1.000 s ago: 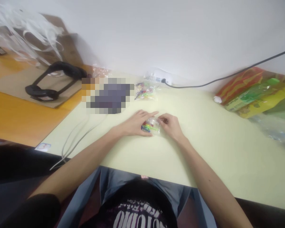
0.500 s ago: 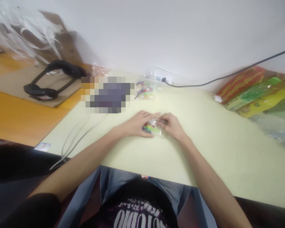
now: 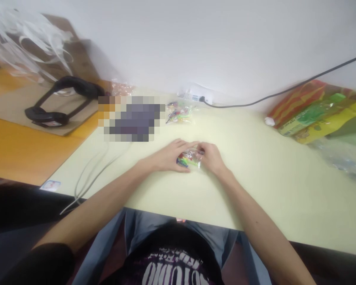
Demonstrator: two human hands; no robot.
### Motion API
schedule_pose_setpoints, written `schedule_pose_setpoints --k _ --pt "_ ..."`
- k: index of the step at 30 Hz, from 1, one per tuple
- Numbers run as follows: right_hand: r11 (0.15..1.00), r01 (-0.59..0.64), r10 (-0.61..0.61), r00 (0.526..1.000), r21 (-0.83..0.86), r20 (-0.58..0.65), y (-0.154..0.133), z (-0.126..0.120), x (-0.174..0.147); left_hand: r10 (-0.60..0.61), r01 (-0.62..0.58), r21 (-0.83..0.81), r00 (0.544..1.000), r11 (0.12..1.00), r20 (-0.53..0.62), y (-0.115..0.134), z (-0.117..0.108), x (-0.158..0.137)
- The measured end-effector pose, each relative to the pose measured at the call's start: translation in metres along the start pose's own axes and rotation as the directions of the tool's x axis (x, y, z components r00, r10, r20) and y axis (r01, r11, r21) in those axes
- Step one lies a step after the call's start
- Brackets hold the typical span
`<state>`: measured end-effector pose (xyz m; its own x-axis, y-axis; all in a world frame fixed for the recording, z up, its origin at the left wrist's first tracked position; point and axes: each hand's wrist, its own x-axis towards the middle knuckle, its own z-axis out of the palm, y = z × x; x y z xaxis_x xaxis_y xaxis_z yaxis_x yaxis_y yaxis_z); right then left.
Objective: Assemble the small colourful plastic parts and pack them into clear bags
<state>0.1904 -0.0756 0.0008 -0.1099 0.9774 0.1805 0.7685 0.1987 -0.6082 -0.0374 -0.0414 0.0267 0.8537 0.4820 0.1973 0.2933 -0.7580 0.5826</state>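
Observation:
A small clear plastic bag [image 3: 192,157] lies on the pale table in front of me, with small red, green, yellow and blue pieces inside; their kind is too blurred to tell. My left hand [image 3: 170,155] curves around the bag's left end, thumb on the near side and fingers on the far side, holding it. At the other end, my right hand [image 3: 211,156] is closed in a pinch on the bag's edge. Its fingertips are partly hidden.
Behind the hands lies another clear bag of colourful pieces [image 3: 179,112], next to a pixelated dark object [image 3: 135,120]. A power strip [image 3: 197,97] with a black cable sits by the wall. Colourful packages [image 3: 317,114] stand right; a black-framed object [image 3: 63,103] lies left.
My right hand has shifted slightly left along the bag's edge, nearer to my left hand. The left hand keeps its hold. The whole view has moved a little.

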Motion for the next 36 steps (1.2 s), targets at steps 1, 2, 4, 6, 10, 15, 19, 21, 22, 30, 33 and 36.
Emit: schedule_pose_setpoints --k 1,2,4,6,10,15,19,21,22,30,33,36 --pt "1.0 -0.004 0.004 1.0 0.002 -0.005 0.0 0.0 0.0 0.003 -0.003 0.002 1.0 1.0 0.001 0.0 0.0 0.0" --pt "1.0 -0.006 0.006 1.0 0.009 -0.01 0.0 0.0 0.0 0.006 -0.006 0.004 1.0 1.0 0.001 0.001 0.001 0.001" --pt "0.999 -0.008 0.008 1.0 0.041 -0.012 -0.001 -0.002 -0.001 0.008 -0.008 0.007 1.0 1.0 -0.003 0.001 0.001 0.001" --pt "0.992 -0.008 0.006 1.0 0.128 0.014 -0.002 -0.008 -0.003 0.005 -0.005 -0.003 1.0 1.0 -0.008 0.002 0.0 0.002" --pt "0.867 -0.058 -0.04 0.982 0.496 0.186 -0.001 -0.028 -0.013 -0.027 0.025 -0.064 0.999 0.998 -0.033 0.002 -0.005 0.002" --pt "0.734 -0.139 -0.019 0.975 0.665 0.224 0.001 -0.046 -0.023 -0.138 0.125 -0.157 0.988 0.98 -0.073 0.0 -0.009 0.0" --pt "0.697 -0.109 -0.013 0.986 0.709 0.164 -0.009 -0.042 -0.022 -0.165 0.158 -0.249 0.986 0.955 -0.008 0.004 -0.005 0.003" --pt "0.673 -0.091 -0.043 0.986 0.734 0.162 -0.016 -0.037 -0.022 -0.159 0.149 -0.329 0.987 0.933 -0.004 0.008 -0.002 0.004" --pt "0.662 -0.087 -0.056 0.985 0.744 0.165 -0.019 -0.035 -0.022 -0.163 0.15 -0.363 0.987 0.92 -0.006 0.01 -0.001 0.005" --pt "0.613 -0.064 0.041 0.998 0.787 0.049 -0.015 -0.035 -0.018 -0.297 0.203 -0.547 0.951 0.812 -0.088 0.007 0.0 0.006" --pt "0.584 -0.097 0.159 0.987 0.806 0.004 -0.002 -0.033 -0.014 -0.323 0.172 -0.601 0.934 0.78 -0.152 0.002 0.0 0.007" --pt "0.513 -0.131 0.205 0.978 0.848 0.027 0.008 -0.029 -0.012 -0.357 0.152 -0.621 0.908 0.769 -0.22 -0.002 -0.002 0.008"
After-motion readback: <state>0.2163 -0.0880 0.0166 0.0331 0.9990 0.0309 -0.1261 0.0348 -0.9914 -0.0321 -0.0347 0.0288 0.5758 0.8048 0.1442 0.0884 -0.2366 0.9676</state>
